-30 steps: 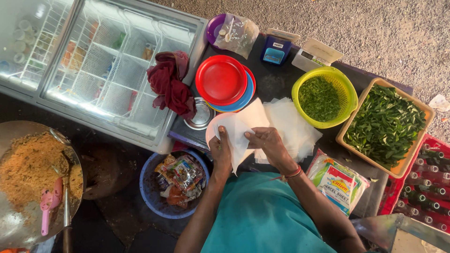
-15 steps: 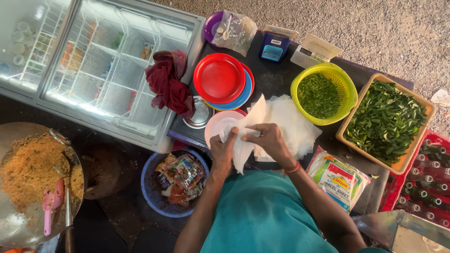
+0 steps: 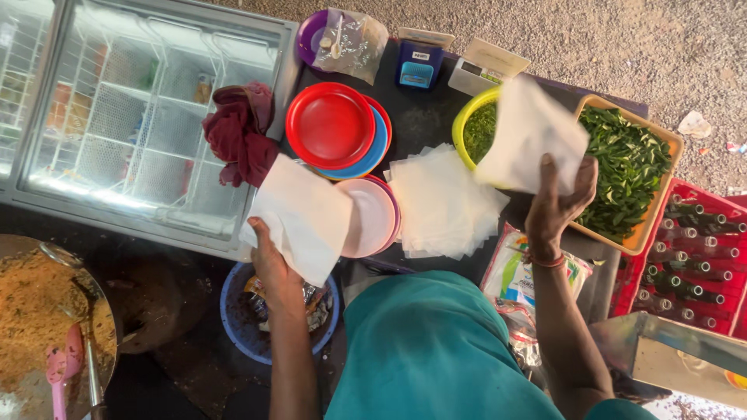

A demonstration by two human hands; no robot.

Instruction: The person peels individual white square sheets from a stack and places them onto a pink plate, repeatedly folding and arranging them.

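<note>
Paper sheets, one in each hand, lifted apart over the stall counter. Far left sits a pan of fried rice (image 3: 35, 319) beside the glass-topped freezer (image 3: 132, 117). Left hand (image 3: 272, 268) pinches the left sheet (image 3: 299, 218) by its lower edge, above the blue basin (image 3: 233, 311). Centre: red plate (image 3: 331, 124), pink plate (image 3: 372, 218), then the paper stack (image 3: 443, 202). Right hand (image 3: 556, 206) grips the right sheet (image 3: 529, 140) from beneath, over the yellow bowl (image 3: 471, 128). Thin, floppy stuff by the look of it — light, tearable, best pinched at an edge.
</note>
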